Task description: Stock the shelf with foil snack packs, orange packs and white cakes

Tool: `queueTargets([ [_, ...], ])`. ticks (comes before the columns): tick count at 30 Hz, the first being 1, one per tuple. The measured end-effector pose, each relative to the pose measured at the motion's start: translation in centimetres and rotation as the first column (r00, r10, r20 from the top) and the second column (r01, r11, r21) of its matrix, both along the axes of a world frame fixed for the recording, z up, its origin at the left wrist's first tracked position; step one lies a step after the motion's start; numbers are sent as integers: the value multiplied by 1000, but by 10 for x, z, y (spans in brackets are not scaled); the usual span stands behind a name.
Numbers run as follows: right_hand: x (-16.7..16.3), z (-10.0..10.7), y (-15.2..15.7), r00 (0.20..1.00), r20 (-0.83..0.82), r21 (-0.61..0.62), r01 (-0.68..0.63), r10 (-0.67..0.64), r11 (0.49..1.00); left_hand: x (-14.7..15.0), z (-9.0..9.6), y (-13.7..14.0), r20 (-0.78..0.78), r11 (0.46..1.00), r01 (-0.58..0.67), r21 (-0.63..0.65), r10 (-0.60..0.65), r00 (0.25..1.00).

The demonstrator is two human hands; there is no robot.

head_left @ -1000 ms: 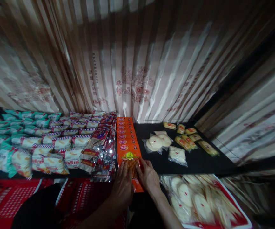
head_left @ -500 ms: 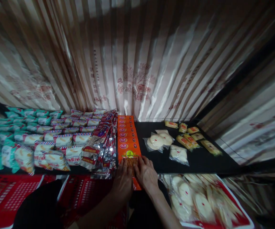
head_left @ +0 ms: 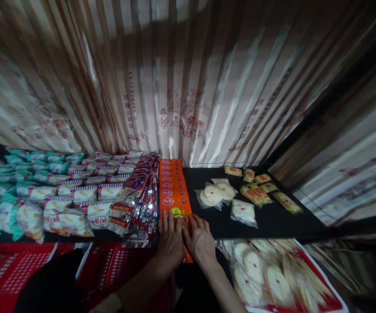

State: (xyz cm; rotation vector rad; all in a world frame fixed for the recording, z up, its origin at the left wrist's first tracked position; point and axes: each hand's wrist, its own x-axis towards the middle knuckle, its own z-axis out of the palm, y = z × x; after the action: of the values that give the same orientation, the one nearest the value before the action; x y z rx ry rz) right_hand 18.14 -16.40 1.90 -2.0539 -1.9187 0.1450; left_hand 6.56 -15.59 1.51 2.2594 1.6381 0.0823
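A column of overlapping orange snack packets (head_left: 173,191) runs from the back of the dark shelf to its front edge. My left hand (head_left: 170,239) lies flat on the nearest packet, fingers stretched forward beside its yellow-green round label. On the right side of the same packet rests my right hand (head_left: 201,239), its fingers extended and slightly bent. Between the two hands, brown sticks show through the packet's clear window. Silvery-maroon packets (head_left: 139,187) lie overlapped just left of my left hand.
White snack bags (head_left: 85,194) and teal bags (head_left: 8,213) fill the left. Round white wafers in clear bags (head_left: 212,194) and yellow packets (head_left: 256,193) lie right. Below the shelf are red baskets (head_left: 21,269) and a red-and-white box of bagged wafers (head_left: 329,278). Striped curtains (head_left: 175,78) hang behind.
My left hand's fingers have slid slightly forward on the front packet, up to its round label. My right hand stays nearly in place. The view has shifted a little.
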Motion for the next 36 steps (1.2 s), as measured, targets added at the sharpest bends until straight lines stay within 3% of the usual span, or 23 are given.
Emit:
queueTargets([
  [6,6,-14,5,998,-62,118,-15,22,993,1,6,7,40,998,-51,21,50,998],
  [11,3,-20,31,977,-185,206,-66,105,976,1,2,10,55,1000,-11,16,10,998],
  [17,-6,-20,75,958,-272,105,-67,93,992,4,-4,13,-12,1000,-8,-29,8,1000],
  [22,-8,-27,83,936,-352,46,-12,27,999,4,-5,13,-36,1000,16,-17,-16,999],
  [30,-9,-42,84,889,-456,171,41,42,984,4,19,15,-55,993,32,-116,-39,998],
  [36,-9,-47,87,886,-462,177,56,33,983,3,33,17,-40,984,50,-169,-57,998],
])
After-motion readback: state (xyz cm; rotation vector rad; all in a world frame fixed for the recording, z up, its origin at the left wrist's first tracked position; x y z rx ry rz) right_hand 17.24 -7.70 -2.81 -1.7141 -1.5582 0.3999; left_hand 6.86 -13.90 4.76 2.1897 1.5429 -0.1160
